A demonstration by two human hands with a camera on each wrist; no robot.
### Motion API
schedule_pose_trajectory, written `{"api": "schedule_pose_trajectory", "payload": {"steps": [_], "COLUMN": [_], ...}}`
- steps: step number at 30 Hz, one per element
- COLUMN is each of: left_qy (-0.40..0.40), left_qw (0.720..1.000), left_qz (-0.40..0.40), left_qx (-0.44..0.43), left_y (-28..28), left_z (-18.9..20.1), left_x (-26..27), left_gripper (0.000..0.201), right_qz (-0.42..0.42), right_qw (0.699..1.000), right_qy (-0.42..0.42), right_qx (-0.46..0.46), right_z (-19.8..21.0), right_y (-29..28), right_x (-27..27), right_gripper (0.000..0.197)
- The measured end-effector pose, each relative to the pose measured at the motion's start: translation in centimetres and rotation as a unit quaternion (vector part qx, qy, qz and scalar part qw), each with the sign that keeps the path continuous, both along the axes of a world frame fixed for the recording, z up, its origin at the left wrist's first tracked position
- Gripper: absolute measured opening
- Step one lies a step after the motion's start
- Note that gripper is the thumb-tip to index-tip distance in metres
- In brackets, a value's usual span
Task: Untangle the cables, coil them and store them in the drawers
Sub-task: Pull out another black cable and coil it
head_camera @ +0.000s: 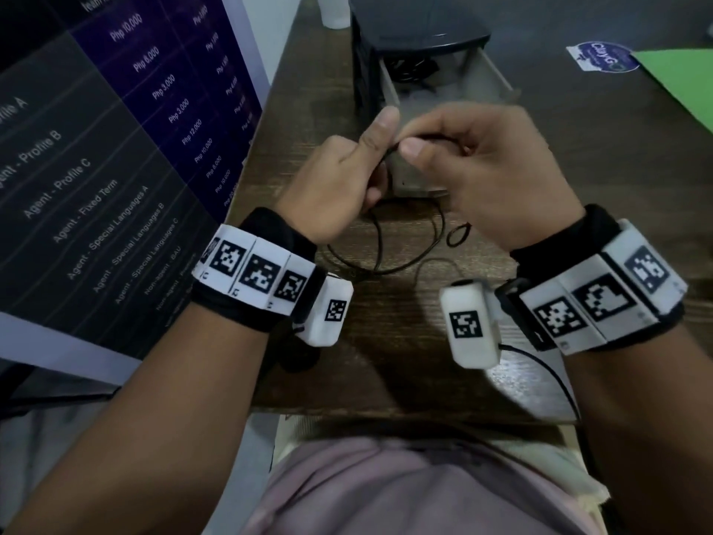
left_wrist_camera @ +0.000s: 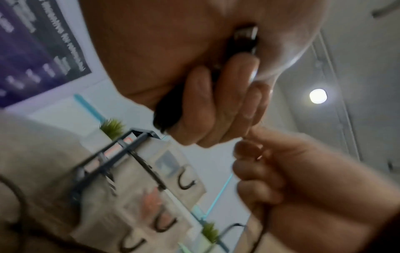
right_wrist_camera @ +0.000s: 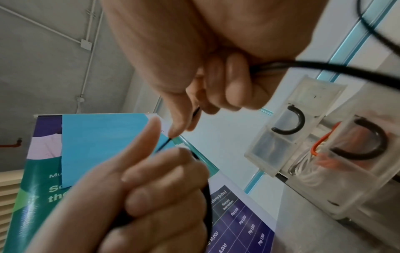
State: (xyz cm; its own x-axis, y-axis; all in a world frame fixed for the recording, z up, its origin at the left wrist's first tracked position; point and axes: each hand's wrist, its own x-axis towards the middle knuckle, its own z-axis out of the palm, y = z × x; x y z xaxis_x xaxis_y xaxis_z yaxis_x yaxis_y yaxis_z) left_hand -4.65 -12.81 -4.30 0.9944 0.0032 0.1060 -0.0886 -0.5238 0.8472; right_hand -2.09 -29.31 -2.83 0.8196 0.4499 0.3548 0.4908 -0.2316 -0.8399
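Both hands hold a thin black cable [head_camera: 389, 150] above the wooden table [head_camera: 386, 372], in front of a small drawer unit [head_camera: 416, 36]. My left hand [head_camera: 380, 156] grips the cable in curled fingers with the thumb up; the left wrist view shows a black plug [left_wrist_camera: 244, 41] in that hand [left_wrist_camera: 227, 95]. My right hand [head_camera: 414, 142] pinches the cable between thumb and forefinger, as the right wrist view [right_wrist_camera: 190, 116] also shows. Loose loops of cable [head_camera: 405, 241] hang down to the table. The top drawer [head_camera: 497, 75] is pulled out with a black coil [head_camera: 413, 69] inside.
A lower drawer [head_camera: 416, 183] stands open right behind the hands. Another drawer [right_wrist_camera: 357, 154] holds orange and white cables [right_wrist_camera: 320, 142]. A small black loop [head_camera: 459, 235] lies on the table. A banner [head_camera: 115, 148] stands left, a green sheet [head_camera: 686, 83] far right.
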Motion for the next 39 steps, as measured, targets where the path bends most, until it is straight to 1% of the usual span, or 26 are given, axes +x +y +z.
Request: {"api": "schedule_pose_trajectory", "payload": {"steps": [2, 3, 5, 7, 9, 10, 13, 15, 16, 17, 18, 20, 21, 23, 24, 25, 26, 27, 29, 32, 34, 36, 39], "left_qy": [0.012, 0.013, 0.012, 0.01, -0.003, -0.016, -0.062, -0.086, -0.098, -0.114, -0.134, -0.18, -0.204, -0.231, -0.228, -0.216, -0.198, -0.172, -0.113, -0.052, -0.017, 0.004, 0.007], "left_qw": [0.996, 0.989, 0.964, 0.93, 0.902, 0.894, 0.877, 0.855, 0.846, 0.845, 0.852, 0.882, 0.903, 0.946, 0.96, 0.968, 0.973, 0.979, 0.99, 0.998, 0.997, 0.986, 0.956], "left_qz": [-0.062, -0.091, -0.147, -0.179, -0.17, -0.153, -0.105, -0.091, -0.084, -0.072, -0.054, -0.005, 0.024, 0.084, 0.108, 0.12, 0.116, 0.103, 0.076, 0.026, -0.018, -0.08, -0.163], "left_qx": [-0.071, -0.119, -0.221, -0.32, -0.397, -0.421, -0.465, -0.504, -0.517, -0.517, -0.504, -0.436, -0.377, -0.21, -0.122, -0.048, 0.004, 0.035, 0.044, -0.013, -0.069, -0.149, -0.244], "left_y": [-0.5, -0.7, -0.7, -0.7, -0.8, -0.9, -0.9, -0.7, -0.6, -0.5, -0.4, -0.1, 0.1, 0.8, 1.1, 1.4, 1.7, 1.9, 1.7, 0.5, -0.4, -0.8, -0.7], "left_z": [0.5, 0.7, 1.0, 1.4, 2.0, 2.2, 2.5, 2.5, 2.5, 2.6, 2.6, 2.4, 2.2, 1.6, 1.3, 1.0, 0.7, 0.5, 0.4, 0.9, 1.4, 1.8, 2.0], "left_x": [-0.5, -0.7, -0.7, -0.7, -0.7, -0.7, -0.6, -0.5, -0.4, -0.2, -0.1, 0.4, 0.6, 1.1, 1.3, 1.4, 1.4, 1.3, 0.9, -0.1, -0.8, -1.1, -1.2], "left_gripper": [0.072, 0.068, 0.062, 0.06, 0.061, 0.061, 0.059, 0.056, 0.054, 0.051, 0.048, 0.044, 0.042, 0.041, 0.042, 0.045, 0.047, 0.048, 0.056, 0.076, 0.076, 0.07, 0.062], "right_qz": [-0.039, -0.056, -0.065, -0.043, -0.029, -0.021, 0.014, 0.031, 0.037, 0.044, 0.051, 0.071, 0.083, 0.113, 0.123, 0.127, 0.121, 0.105, 0.06, 0.013, -0.015, -0.041, -0.048], "right_qw": [0.997, 0.995, 0.993, 0.996, 0.999, 0.999, 0.999, 0.997, 0.995, 0.993, 0.991, 0.985, 0.982, 0.975, 0.972, 0.972, 0.975, 0.98, 0.992, 0.997, 0.998, 0.995, 0.994], "right_qy": [-0.021, -0.024, -0.03, -0.022, 0.009, 0.02, 0.042, 0.067, 0.081, 0.091, 0.098, 0.102, 0.099, 0.085, 0.075, 0.064, 0.057, 0.049, 0.023, -0.043, -0.067, -0.07, -0.058], "right_qx": [0.064, 0.085, 0.09, 0.069, 0.037, 0.023, 0.0, -0.021, -0.038, -0.058, -0.077, -0.118, -0.138, -0.173, -0.184, -0.187, -0.178, -0.16, -0.111, -0.056, -0.004, 0.057, 0.083], "right_z": [-0.2, -0.4, -0.8, -1.5, -2.2, -2.5, -2.9, -2.6, -2.5, -2.4, -2.3, -1.9, -1.6, -0.7, -0.1, 0.5, 1.1, 1.7, 2.7, 3.2, 2.9, 2.5, 1.8], "right_y": [0.1, 0.2, 0.6, 1.2, 1.9, 2.1, 2.2, 2.1, 2.0, 1.9, 1.9, 1.7, 1.6, 1.4, 1.2, 0.9, 0.7, 0.4, -0.3, -0.5, -0.4, -0.2, 0.0], "right_x": [0.4, 0.6, 0.8, 0.8, 0.6, 0.4, 0.0, -0.5, -0.7, -1.1, -1.2, -1.7, -1.9, -2.4, -2.7, -2.8, -2.8, -2.7, -2.2, -1.5, -1.1, -0.5, 0.0], "right_gripper": [0.002, 0.006, 0.013, 0.016, 0.028, 0.033, 0.033, 0.039, 0.038, 0.035, 0.032, 0.03, 0.029, 0.028, 0.027, 0.027, 0.026, 0.024, 0.019, 0.013, 0.014, 0.018, 0.017]}}
